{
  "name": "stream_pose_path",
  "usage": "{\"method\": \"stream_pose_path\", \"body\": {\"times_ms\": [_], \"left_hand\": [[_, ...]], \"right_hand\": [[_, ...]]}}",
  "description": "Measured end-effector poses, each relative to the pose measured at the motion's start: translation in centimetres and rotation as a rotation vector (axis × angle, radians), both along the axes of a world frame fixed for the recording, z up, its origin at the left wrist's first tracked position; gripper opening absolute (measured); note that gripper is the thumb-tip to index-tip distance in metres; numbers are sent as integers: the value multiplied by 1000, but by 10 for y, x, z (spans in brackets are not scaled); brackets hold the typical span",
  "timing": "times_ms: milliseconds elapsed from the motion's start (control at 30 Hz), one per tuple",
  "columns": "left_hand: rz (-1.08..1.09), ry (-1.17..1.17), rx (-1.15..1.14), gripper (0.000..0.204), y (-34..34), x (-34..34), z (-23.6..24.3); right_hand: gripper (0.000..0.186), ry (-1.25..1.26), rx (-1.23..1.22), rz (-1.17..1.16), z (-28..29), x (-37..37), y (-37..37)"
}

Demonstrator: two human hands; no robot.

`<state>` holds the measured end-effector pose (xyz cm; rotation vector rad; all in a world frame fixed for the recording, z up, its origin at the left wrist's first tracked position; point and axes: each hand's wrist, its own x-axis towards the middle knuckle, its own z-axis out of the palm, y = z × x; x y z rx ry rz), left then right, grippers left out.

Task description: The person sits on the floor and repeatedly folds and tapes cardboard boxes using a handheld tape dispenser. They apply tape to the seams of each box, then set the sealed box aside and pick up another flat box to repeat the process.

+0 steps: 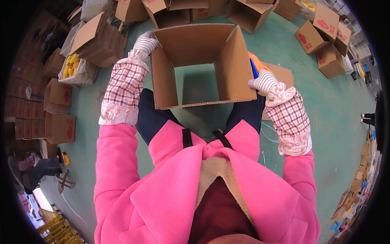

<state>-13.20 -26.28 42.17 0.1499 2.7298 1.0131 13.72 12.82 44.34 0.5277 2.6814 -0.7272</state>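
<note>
An open cardboard box (199, 42) stands in front of me with its walls squared up. Green floor shows through its bottom opening. My left hand (145, 43), in a striped knit glove, is closed around the far left corner of the box. At the right wall, my gloved right hand (265, 82) is closed on an orange and blue tape dispenser (256, 65), and its fingertips lie against the box's side. Part of the dispenser is hidden by the hand and the box.
A flattened cardboard piece (281, 74) lies on the floor to the right. Stacked flat cartons (97, 40) and a white basket (87, 76) of yellow items stand at left. Empty cartons (250, 15) line the far side; printed boxes (325, 44) pile up at far right.
</note>
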Motion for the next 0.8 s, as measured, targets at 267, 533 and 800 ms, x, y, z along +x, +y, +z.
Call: {"method": "stream_pose_path", "body": {"times_ms": [267, 533, 800], "left_hand": [[76, 31, -264, 71, 19, 44, -47], [-328, 886, -318, 41, 45, 174, 23], [-653, 335, -426, 46, 99, 240, -15]], "right_hand": [[81, 26, 39, -115, -44, 19, -5], [82, -12, 215, -102, -34, 14, -19], [83, 73, 36, -216, -44, 18, -16]]}}
